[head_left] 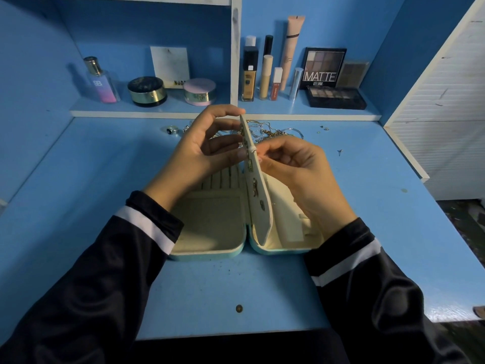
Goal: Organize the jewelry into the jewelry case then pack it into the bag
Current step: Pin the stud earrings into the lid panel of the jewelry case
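Left hand (199,151) grips the jewelry case (210,254) flap (259,206) upright — right hand (296,166) (fingers (275,149) curled) pinches its edge

Light: dim, cool blue cast.
Shadows: soft, left of the perfume bottle (101,80), up-left of the fingers (220,111).
Glare: sheen on desk (446,312) edge, down-right of fingers.
Edges: wide-angle bowing.
Focus: sleeves (78,285) below fingers soft.

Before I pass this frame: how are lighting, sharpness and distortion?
Head view: dim, blue-tinted light; wide-angle lens bows the desk edges and shelf; left hand, right hand and the earring panel are sharp; necklace pile behind reads as a tangle; glare on the desk's right front corner.
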`<state>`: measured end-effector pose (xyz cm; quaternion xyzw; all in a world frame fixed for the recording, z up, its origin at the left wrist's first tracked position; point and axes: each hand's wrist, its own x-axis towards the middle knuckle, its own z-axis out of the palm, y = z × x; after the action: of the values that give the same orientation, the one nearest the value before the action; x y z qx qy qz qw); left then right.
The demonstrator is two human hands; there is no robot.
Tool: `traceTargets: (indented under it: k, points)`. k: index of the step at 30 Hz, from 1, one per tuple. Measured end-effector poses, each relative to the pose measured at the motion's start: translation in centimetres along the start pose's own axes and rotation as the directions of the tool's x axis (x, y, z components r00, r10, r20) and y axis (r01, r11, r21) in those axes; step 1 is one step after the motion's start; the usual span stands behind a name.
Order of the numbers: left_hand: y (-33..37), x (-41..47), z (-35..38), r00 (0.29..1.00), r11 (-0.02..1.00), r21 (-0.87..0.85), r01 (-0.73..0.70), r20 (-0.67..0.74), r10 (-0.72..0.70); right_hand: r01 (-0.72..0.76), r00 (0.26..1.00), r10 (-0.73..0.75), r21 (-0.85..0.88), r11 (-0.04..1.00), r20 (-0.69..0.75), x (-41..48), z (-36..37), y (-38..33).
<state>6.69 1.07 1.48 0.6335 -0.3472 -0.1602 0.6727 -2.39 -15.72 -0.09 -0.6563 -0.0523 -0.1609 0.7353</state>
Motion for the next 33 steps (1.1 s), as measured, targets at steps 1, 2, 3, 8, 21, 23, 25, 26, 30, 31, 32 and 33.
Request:
traceTargets:
  k: [1,2,3,8,21,23,25,26,30,31,32,33]
  points:
    - [0.0,0.0,0.0,1.0,1.0,0.0,0.003,-0.001,-0.003,0.004,1.0,-0.004,-0.01,1.0,0.0,0.0,0.0,0.0]
    - [0.0,0.0,0.0,1.0,1.0,-0.003,0.005,-0.004,-0.005,0.005,1.0,-0.005,-0.021,1.0,-0.002,-0.1,0.0,0.0]
    - [0.0,0.0,0.0,1.0,1.0,-0.004,0.005,-0.006,-0.006,0.006,1.0,-0.007,-0.035,0.999,-0.005,-0.1,0.0,0.0]
    - [0.1,0.0,0.0,1.0,1.0,0.024,0.014,-0.012,-0.013,0.042,0.999,-0.043,-0.108,0.993,-0.009,-0.2,0.1,-0.1]
    - [0.1,-0.1,0.2,1.0,0.999,0.041,0.015,-0.011,-0.015,0.108,0.994,-0.112,-0.23,0.967,-0.005,-0.3,0.0,-0.2]
    - [0.1,-0.1,0.1,1.0,0.999,0.041,0.017,-0.002,-0.017,0.105,0.994,-0.109,-0.221,0.97,-0.008,-0.4,-0.2,-0.3]
    - [0.2,-0.1,0.2,1.0,0.999,0.045,0.016,-0.003,-0.016,0.102,0.994,-0.108,-0.203,0.974,-0.022,-0.5,-0.3,-0.5]
    - [0.2,-0.1,0.4,1.0,0.999,0.049,0.016,-0.005,-0.016,0.103,0.993,-0.112,-0.194,0.976,-0.031,-0.5,-0.3,-0.6]
    - [0.4,0.0,0.9,1.0,0.998,0.07,0.006,0.012,-0.007,0.112,0.989,-0.124,-0.138,0.984,-0.084,-0.9,-0.2,-1.7]
    - [0.3,0.0,0.9,1.0,0.996,0.086,0.005,0.019,-0.006,0.119,0.986,-0.133,-0.14,0.983,-0.097,-1.0,-0.3,-2.1]
    - [0.3,0.1,1.0,1.0,0.994,0.106,0.005,0.023,-0.007,0.129,0.984,-0.144,-0.147,0.981,-0.1,-1.1,-0.4,-2.4]
    - [0.2,0.2,1.1,1.0,0.992,0.125,0.005,0.026,-0.008,0.139,0.984,-0.154,-0.155,0.978,-0.092,-1.2,-0.5,-2.8]
